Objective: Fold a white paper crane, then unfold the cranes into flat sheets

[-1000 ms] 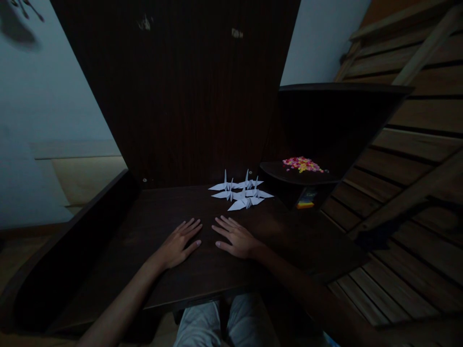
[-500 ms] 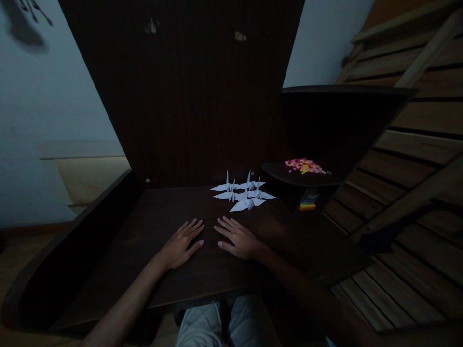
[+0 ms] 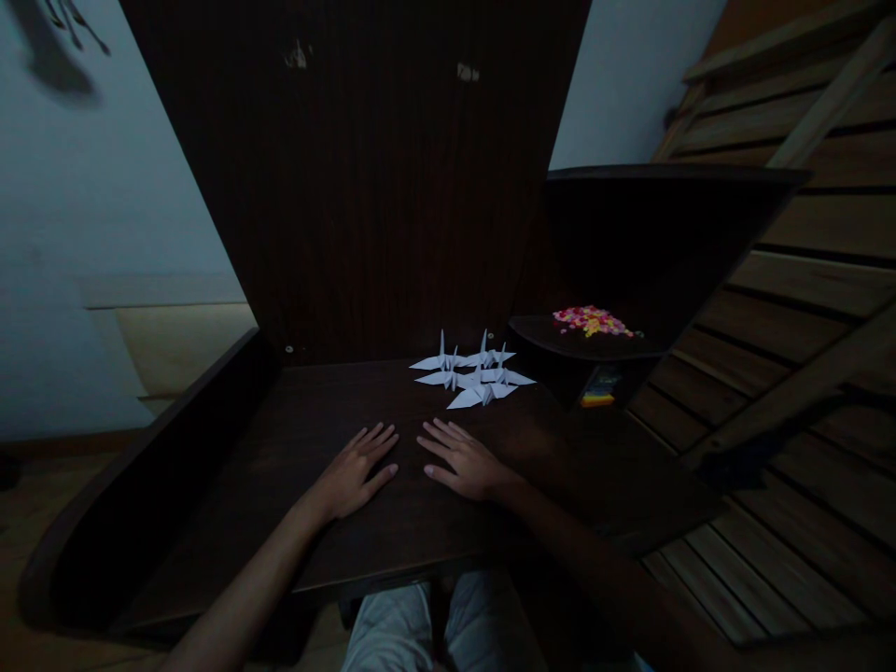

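Observation:
Both hands rest palm down on a dark wooden desk (image 3: 294, 420). My left hand (image 3: 354, 474) lies flat with its fingers spread, holding nothing. Across a small gap from it, my right hand (image 3: 466, 464) is also flat, fingers apart, with nothing in it. Just beyond the hands, nearest to the right one, stands a cluster of several white folded paper cranes (image 3: 483, 396). Their wings overlap, and neither hand touches them.
On a small corner shelf (image 3: 532, 338) at the right lies a heap of tiny pink, red and yellow pieces (image 3: 594, 321). Beneath it sits a dark packet with a yellow-orange band (image 3: 597, 399). A raised side panel (image 3: 140, 467) bounds the desk's left; wooden slats (image 3: 805, 299) stand at the right.
The whole view has shifted very slightly to the right. Hands and paper cranes keep their places on the desk.

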`<action>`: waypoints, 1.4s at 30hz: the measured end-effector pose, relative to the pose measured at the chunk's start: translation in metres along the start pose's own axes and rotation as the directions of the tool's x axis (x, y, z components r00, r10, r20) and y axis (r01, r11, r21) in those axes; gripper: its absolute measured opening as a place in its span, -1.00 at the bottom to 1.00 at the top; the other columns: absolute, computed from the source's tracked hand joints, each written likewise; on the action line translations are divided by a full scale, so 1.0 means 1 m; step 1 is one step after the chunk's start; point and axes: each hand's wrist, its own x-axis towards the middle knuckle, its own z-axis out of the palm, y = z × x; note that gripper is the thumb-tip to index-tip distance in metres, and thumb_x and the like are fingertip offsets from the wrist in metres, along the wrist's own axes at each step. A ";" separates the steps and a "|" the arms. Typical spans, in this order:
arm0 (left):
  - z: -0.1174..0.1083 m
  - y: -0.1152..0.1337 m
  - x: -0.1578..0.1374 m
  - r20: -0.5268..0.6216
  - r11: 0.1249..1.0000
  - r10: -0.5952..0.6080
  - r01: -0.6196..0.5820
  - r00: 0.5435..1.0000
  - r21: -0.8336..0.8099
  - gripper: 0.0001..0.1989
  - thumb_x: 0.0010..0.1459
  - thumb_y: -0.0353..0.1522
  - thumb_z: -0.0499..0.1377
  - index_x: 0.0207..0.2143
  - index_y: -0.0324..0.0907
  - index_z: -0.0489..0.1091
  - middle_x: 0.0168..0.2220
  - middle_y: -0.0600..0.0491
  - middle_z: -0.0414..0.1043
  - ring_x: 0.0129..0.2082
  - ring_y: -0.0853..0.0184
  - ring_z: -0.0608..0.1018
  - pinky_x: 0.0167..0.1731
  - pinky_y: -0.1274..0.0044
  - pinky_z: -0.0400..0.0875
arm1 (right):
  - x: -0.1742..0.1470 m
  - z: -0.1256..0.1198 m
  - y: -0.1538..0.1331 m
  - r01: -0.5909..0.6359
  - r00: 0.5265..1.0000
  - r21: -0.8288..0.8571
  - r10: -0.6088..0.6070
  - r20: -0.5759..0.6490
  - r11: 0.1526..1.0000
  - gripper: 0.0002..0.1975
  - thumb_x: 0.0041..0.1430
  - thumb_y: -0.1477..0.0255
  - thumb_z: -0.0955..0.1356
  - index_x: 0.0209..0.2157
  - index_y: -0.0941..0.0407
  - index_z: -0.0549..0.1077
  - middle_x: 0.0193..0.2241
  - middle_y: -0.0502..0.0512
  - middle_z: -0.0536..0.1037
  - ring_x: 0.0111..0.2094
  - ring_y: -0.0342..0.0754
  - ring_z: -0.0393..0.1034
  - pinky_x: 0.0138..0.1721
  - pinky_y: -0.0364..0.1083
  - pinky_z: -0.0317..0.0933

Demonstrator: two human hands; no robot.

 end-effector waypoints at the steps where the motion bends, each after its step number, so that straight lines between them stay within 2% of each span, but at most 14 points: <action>1: 0.000 0.000 0.000 -0.005 1.000 0.004 -0.004 1.000 -0.002 -0.45 0.31 -0.10 -0.10 0.27 -0.10 0.08 0.30 -0.04 0.05 0.32 0.19 0.06 0.26 0.19 0.00 | 0.000 0.000 0.000 -0.002 1.000 0.000 0.002 0.000 1.000 -0.43 0.31 0.12 0.17 0.26 0.08 0.14 0.32 0.17 0.04 0.34 0.07 -0.17 0.31 0.15 -0.19; 17: 0.001 0.000 0.001 0.006 1.000 -0.005 0.005 1.000 -0.010 -0.43 0.31 -0.09 -0.09 0.27 -0.14 0.08 0.31 -0.06 0.04 0.32 0.19 0.04 0.26 0.18 -0.01 | 0.000 -0.001 0.001 0.009 1.000 0.006 -0.009 0.007 1.000 -0.42 0.30 0.14 0.18 0.26 0.10 0.13 0.32 0.20 0.02 0.34 0.09 -0.18 0.31 0.17 -0.19; 32: 0.000 0.001 0.001 -0.015 1.000 0.003 -0.003 1.000 -0.007 -0.45 0.30 -0.10 -0.09 0.27 -0.09 0.09 0.30 -0.04 0.06 0.32 0.20 0.06 0.26 0.20 0.00 | 0.000 0.002 0.003 0.013 1.000 -0.004 -0.013 -0.019 1.000 -0.42 0.29 0.14 0.20 0.26 0.07 0.14 0.31 0.17 0.05 0.34 0.09 -0.14 0.30 0.18 -0.16; 42: -0.001 0.003 0.001 0.004 1.000 -0.010 0.010 1.000 -0.010 -0.43 0.30 -0.09 -0.10 0.27 -0.14 0.10 0.30 -0.06 0.05 0.32 0.19 0.05 0.26 0.18 -0.01 | 0.000 -0.001 0.000 0.011 1.000 -0.022 -0.010 0.015 1.000 -0.41 0.30 0.14 0.18 0.26 0.13 0.14 0.31 0.23 0.02 0.34 0.11 -0.18 0.31 0.16 -0.19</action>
